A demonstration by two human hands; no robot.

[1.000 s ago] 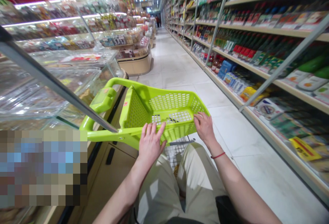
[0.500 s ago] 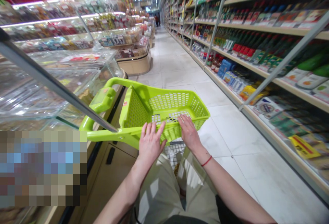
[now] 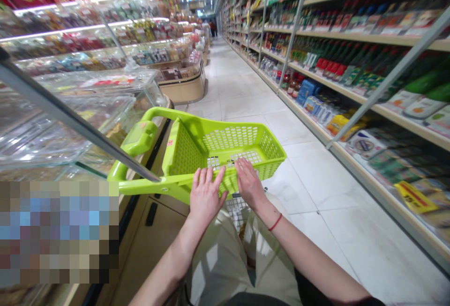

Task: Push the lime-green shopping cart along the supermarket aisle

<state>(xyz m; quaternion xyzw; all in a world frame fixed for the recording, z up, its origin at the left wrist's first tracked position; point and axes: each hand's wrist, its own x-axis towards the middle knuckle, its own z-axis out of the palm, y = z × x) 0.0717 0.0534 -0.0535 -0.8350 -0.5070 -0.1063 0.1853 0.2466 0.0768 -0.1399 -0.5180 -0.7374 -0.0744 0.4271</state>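
Note:
A lime-green shopping cart (image 3: 183,175) stands sideways right in front of me, its handle to the left. Its perforated basket holds nothing that I can see. My left hand (image 3: 207,191) rests on the near rim, fingers slightly spread over the edge and thumb outside. Close to its right, my right hand (image 3: 250,185), with a red string on the wrist, lies over the same rim with its fingers reaching inward. Neither hand is closed round the rim. Below the basket, part of a wire lower rack (image 3: 237,210) shows.
Long shelves (image 3: 355,93) of bottles and packets run along the right. At the left are a display case (image 3: 70,156) with clear lids and tiers of bagged goods (image 3: 87,39). Pale floor tiles (image 3: 242,81) form the aisle. A grey pole (image 3: 87,123) crosses the left side.
My right hand has slid left along the rim, closer to my left hand. My left hand and the cart are nearly where they were.

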